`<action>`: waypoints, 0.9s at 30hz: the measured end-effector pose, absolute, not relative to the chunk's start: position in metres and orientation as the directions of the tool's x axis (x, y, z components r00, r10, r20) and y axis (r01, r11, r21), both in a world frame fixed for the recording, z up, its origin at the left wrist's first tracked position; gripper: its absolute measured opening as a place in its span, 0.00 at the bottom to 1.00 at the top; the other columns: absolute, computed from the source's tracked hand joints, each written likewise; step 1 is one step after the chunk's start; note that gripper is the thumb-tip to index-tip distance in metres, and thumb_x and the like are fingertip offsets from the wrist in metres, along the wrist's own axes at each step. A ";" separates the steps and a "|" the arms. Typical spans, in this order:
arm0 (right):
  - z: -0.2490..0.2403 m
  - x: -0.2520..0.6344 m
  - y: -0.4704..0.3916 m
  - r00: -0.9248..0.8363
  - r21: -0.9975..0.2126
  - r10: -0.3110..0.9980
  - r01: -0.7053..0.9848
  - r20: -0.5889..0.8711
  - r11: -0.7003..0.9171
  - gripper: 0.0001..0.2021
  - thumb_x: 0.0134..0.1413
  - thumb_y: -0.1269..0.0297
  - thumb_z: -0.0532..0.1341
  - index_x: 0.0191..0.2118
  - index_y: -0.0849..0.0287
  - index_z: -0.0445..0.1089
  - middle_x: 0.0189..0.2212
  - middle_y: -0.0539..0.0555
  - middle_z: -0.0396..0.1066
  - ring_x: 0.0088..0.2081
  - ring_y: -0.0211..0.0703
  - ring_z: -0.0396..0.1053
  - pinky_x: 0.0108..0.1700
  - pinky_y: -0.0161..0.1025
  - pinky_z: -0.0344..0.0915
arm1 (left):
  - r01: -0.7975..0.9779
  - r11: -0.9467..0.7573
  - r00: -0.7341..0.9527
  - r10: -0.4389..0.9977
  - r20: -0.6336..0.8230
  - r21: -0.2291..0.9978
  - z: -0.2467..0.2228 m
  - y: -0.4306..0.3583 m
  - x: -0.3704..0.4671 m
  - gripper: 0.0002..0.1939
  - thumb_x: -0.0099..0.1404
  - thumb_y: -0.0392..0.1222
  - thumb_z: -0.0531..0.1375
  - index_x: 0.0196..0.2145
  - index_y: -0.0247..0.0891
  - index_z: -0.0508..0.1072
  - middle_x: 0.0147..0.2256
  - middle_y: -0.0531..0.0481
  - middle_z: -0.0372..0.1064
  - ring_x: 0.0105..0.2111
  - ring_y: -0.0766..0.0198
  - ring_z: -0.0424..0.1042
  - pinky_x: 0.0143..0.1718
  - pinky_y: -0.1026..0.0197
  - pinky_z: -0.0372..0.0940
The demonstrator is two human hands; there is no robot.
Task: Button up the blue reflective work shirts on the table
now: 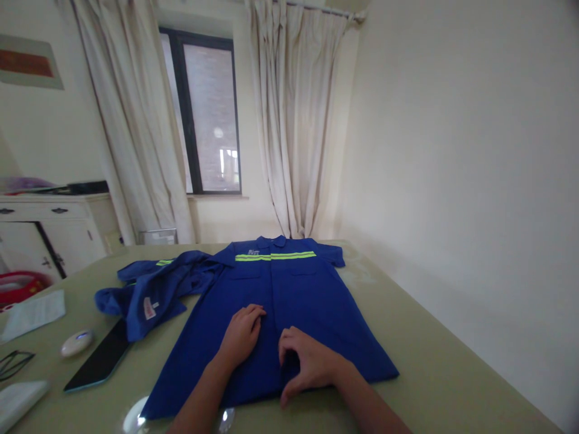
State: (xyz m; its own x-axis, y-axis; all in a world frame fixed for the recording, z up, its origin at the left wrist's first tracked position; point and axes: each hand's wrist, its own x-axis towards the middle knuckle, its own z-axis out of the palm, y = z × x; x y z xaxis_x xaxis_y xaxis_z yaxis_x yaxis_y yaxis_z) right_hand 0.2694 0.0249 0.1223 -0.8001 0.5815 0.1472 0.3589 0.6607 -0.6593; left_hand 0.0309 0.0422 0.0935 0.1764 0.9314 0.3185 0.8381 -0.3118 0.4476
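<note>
A blue short-sleeved work shirt (312, 307) lies front up across the table, its collar at the far end and a yellow-green reflective band across the chest. My left hand (244, 328) rests on the shirt just left of the front placket, fingers loosely bent and not gripping cloth. Near the lower hem, my right hand (305, 361) is curved, with a gap between thumb and fingers and nothing visible inside it. A second blue garment (158, 295) lies crumpled to the left, against the shirt's left sleeve.
On the table's (434, 374) left side are a dark tablet (99, 361) partly under the crumpled garment, a white oval device (76, 342), glasses (15, 363) and a paper sheet (34, 314). A wall (474, 181) runs along the right.
</note>
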 end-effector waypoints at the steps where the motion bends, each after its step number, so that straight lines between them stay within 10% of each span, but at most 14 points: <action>1: 0.120 0.270 0.026 -0.790 -0.670 0.593 0.355 0.157 0.651 0.29 0.31 0.41 0.78 0.35 0.56 0.71 0.40 0.49 0.69 0.44 0.45 0.65 0.47 0.38 0.61 | 0.822 -0.328 0.186 0.928 0.324 0.465 0.096 0.040 0.032 0.18 0.71 0.35 0.49 0.47 0.43 0.77 0.54 0.47 0.74 0.54 0.58 0.72 0.61 0.52 0.61; 7: 0.113 0.269 0.036 -0.547 -0.817 0.800 0.327 0.246 0.475 0.19 0.48 0.47 0.73 0.35 0.56 0.69 0.30 0.45 0.66 0.34 0.40 0.61 0.37 0.35 0.56 | 0.488 -0.450 0.364 0.884 0.294 0.748 0.129 0.015 0.052 0.15 0.73 0.50 0.55 0.49 0.45 0.78 0.48 0.49 0.78 0.50 0.57 0.74 0.54 0.57 0.66; 12: 0.111 0.271 0.050 -0.366 -0.918 0.897 0.207 0.248 0.339 0.19 0.58 0.45 0.64 0.30 0.57 0.66 0.25 0.45 0.60 0.29 0.38 0.58 0.33 0.36 0.54 | 0.468 -0.478 0.368 0.870 0.328 0.743 0.131 0.007 0.067 0.16 0.63 0.46 0.67 0.49 0.47 0.78 0.46 0.51 0.78 0.47 0.57 0.75 0.50 0.59 0.66; 27: 0.134 0.275 0.033 -0.447 -0.824 0.804 0.220 0.391 0.523 0.13 0.52 0.72 0.63 0.45 0.54 0.75 0.40 0.50 0.75 0.42 0.43 0.72 0.42 0.36 0.66 | 0.359 -0.379 0.132 0.925 0.356 0.853 0.116 0.020 0.070 0.03 0.63 0.38 0.63 0.35 0.41 0.77 0.33 0.52 0.75 0.36 0.60 0.72 0.39 0.61 0.63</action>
